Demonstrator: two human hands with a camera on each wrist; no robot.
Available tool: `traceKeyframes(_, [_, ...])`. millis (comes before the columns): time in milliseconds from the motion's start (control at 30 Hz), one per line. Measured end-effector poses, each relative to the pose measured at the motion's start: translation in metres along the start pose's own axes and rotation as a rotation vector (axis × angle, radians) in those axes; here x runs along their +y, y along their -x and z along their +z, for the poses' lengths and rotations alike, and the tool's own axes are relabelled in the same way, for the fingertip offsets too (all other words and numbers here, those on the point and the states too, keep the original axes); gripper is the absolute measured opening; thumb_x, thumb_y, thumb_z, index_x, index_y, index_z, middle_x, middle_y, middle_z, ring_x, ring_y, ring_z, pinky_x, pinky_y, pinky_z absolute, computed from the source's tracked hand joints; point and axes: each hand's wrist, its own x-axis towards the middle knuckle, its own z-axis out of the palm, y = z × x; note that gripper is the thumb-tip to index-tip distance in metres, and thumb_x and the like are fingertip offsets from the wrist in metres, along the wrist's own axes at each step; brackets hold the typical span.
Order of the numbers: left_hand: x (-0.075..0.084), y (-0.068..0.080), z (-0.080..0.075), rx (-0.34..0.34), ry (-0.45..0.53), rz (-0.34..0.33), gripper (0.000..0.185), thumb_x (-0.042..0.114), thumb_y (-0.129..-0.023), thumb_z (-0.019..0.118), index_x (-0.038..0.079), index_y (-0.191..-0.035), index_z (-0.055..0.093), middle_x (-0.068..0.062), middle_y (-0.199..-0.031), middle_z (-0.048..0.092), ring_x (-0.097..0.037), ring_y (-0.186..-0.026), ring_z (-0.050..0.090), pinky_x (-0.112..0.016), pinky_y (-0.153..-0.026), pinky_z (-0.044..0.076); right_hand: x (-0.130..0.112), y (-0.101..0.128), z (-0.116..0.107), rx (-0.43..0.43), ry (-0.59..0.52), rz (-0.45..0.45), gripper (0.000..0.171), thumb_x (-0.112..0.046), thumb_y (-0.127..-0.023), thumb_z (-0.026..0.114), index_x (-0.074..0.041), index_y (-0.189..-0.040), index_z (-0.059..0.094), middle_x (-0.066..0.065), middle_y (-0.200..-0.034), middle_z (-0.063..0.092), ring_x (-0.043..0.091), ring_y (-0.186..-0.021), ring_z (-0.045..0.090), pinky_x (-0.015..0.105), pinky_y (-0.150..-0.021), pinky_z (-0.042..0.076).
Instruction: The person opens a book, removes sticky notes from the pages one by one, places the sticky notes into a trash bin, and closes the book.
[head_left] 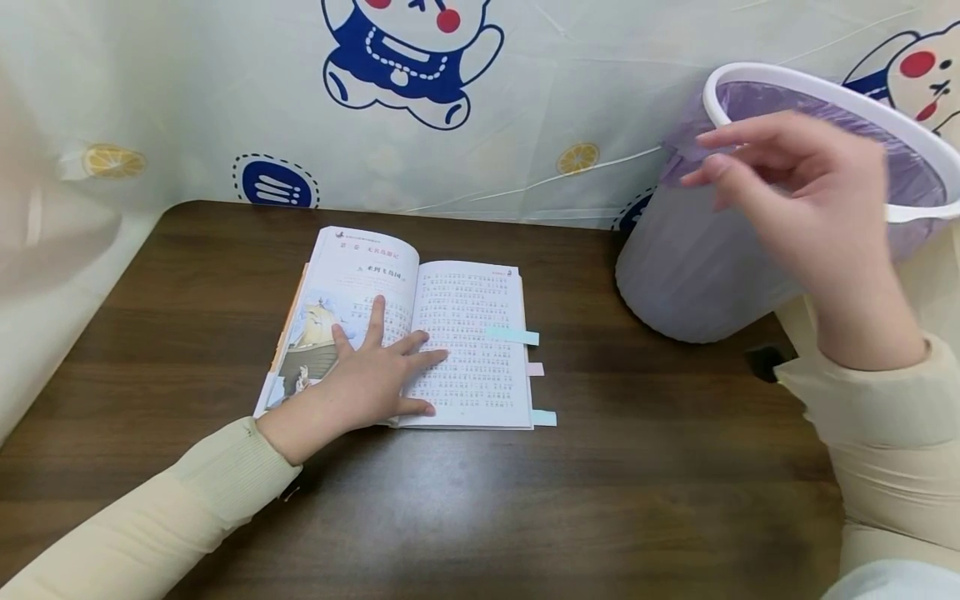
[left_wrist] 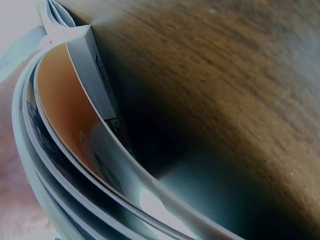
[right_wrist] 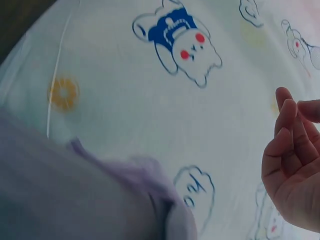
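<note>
Two hands are working well apart in the head view. The left hand (head_left: pixel 367 385) is lying flat on the open book (head_left: pixel 405 333), fingers (head_left: pixel 377 312) straight and spread, pressing the pages down near the spine fold. The book is sitting in the middle of the dark wooden table (head_left: pixel 600 500), its spine running away from the person, and three sticky tabs (head_left: pixel 513 336) are poking out of its right edge. The right hand (head_left: pixel 802 208) is hovering up at the mouth of the wastebasket (head_left: pixel 690 275), which is lined with a purple bag and standing at the table's far right; its fingers are loosely extended and a little apart, holding nothing that I can see. So the book is lying left of and below the right hand, right under the left one, which is by far the nearer.

Over to the left wrist view: it is looking in very close along the curled page edges and orange cover of the book (left_wrist: pixel 75 115), with bare table (left_wrist: pixel 225 75) beyond. No fingers are showing here.

Now the right wrist view: the right hand (right_wrist: pixel 295 170) is coming in at the right edge, fingers (right_wrist: pixel 286 117) gently bent and close together, gripping nothing. Below it the purple bag (right_wrist: pixel 75 190) is blurring past, with the cartoon-printed curtain (right_wrist: pixel 150 100) behind.
</note>
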Motion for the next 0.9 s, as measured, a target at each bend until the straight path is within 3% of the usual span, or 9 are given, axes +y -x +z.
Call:
traceKeyframes(200, [0.0, 0.001, 0.0, 0.004, 0.0, 0.0, 0.079, 0.056, -0.083, 0.08, 0.028, -0.152, 0.052, -0.013, -0.161, 0.04, -0.063, -0.145, -0.015, -0.092, -0.09, -0.001, 0.012, 0.008, 0.039, -0.173, 0.027, 0.109, 0.015, 0.006, -0.094, 0.067, 0.005, -0.106, 0.075, -0.009, -0.085, 0.076, 0.007, -0.068, 0.067, 0.016, -0.063, 0.05])
traceKeyframes(433, [-0.002, 0.001, 0.0, 0.01, -0.001, 0.008, 0.079, 0.055, -0.083, 0.08, 0.029, -0.152, 0.053, -0.013, -0.16, 0.04, -0.063, -0.145, -0.014, -0.092, -0.09, -0.001, 0.041, 0.03, 0.078, -0.381, 0.037, 0.251, 0.016, -0.005, -0.097, 0.07, -0.003, -0.111, 0.076, 0.005, -0.089, 0.076, 0.009, -0.071, 0.067, 0.018, -0.065, 0.05])
traceKeyframes(900, [-0.001, 0.002, 0.0, 0.005, -0.001, 0.003, 0.079, 0.055, -0.084, 0.08, 0.029, -0.153, 0.051, -0.012, -0.161, 0.039, -0.062, -0.145, -0.015, -0.092, -0.09, -0.001, 0.095, 0.076, 0.135, -0.721, 0.138, 0.371, 0.017, -0.009, -0.095, 0.073, -0.004, -0.111, 0.075, 0.004, -0.091, 0.069, 0.021, -0.08, 0.058, 0.035, -0.071, 0.051])
